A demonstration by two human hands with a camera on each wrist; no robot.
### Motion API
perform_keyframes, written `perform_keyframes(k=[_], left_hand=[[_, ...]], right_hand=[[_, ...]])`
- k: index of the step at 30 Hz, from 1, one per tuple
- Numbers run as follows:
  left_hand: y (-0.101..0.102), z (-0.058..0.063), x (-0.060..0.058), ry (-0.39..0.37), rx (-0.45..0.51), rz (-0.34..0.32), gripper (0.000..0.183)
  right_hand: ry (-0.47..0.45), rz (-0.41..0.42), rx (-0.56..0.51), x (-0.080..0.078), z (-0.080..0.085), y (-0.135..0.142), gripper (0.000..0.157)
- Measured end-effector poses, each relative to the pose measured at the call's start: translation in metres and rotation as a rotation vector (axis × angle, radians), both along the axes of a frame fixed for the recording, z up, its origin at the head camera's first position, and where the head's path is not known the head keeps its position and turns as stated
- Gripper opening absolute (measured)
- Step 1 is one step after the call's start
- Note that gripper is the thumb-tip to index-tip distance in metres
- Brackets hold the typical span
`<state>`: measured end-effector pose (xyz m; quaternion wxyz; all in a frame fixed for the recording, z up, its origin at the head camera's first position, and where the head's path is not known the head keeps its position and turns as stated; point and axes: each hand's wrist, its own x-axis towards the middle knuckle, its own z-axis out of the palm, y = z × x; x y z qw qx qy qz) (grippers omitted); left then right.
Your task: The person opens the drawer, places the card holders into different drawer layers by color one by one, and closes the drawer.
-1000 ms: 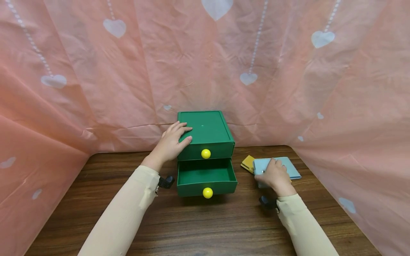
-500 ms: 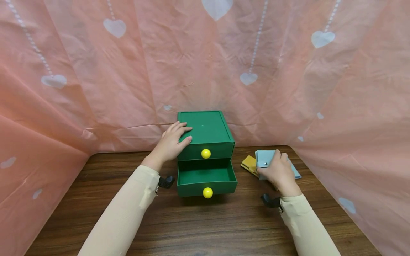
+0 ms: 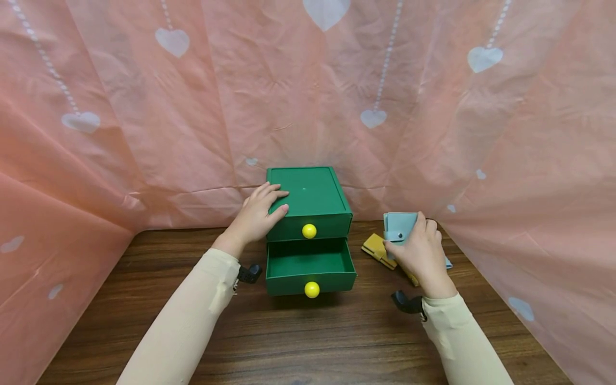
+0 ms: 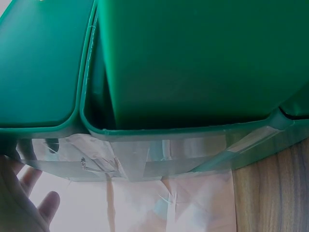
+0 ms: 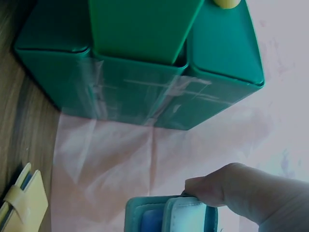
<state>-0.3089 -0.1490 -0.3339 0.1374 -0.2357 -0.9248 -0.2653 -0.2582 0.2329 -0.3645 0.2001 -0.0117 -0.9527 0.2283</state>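
Note:
My right hand [image 3: 423, 254] pinches a light blue wallet [image 3: 400, 224] with a snap strap, holding it raised above the table. In the right wrist view, the thumb presses on the edge of the same wallet [image 5: 188, 217]. Below it lies a yellow wallet [image 3: 377, 248]; part of another light blue piece [image 3: 448, 263] shows past my hand. My left hand [image 3: 257, 211] rests, fingers spread, on the left top edge of a green drawer cabinet [image 3: 308, 190]. The cabinet's middle drawer [image 3: 310, 283] is pulled out, with nothing seen inside.
Yellow ball knobs [image 3: 309, 231] stick out from the drawer fronts. The cabinet stands on a dark wooden table [image 3: 308, 342], near its back edge. A pink curtain [image 3: 308, 107] with white hearts surrounds the back and sides.
My right hand has lifted the light blue wallet up and back, uncovering more of the yellow wallet. The left hand and the cabinet have stayed still.

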Motion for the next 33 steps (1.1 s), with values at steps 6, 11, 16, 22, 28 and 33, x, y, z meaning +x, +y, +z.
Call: perform_keyframes(k=[6, 11, 16, 22, 28, 33], left_hand=[[0.0, 0.0, 0.0, 0.007, -0.001, -0.002, 0.051], [0.0, 0.001, 0.001, 0.007, 0.0, -0.003, 0.052], [0.0, 0.0, 0.0, 0.006, -0.001, -0.003, 0.052], [0.0, 0.0, 0.001, 0.003, 0.002, -0.002, 0.051], [0.0, 0.0, 0.001, -0.005, 0.005, -0.003, 0.051], [0.0, 0.0, 0.0, -0.007, 0.003, -0.001, 0.052]], right_hand=[[0.091, 0.001, -0.009, 0.005, 0.005, -0.005, 0.107], [0.148, 0.004, -0.033, 0.008, 0.008, -0.009, 0.107], [0.168, 0.005, -0.049, 0.011, 0.012, -0.011, 0.108], [0.196, 0.009, -0.06, 0.013, 0.016, -0.014, 0.108], [0.198, 0.024, -0.076, 0.017, 0.022, -0.018, 0.108], [0.212, 0.036, -0.091, 0.021, 0.026, -0.022, 0.108]])
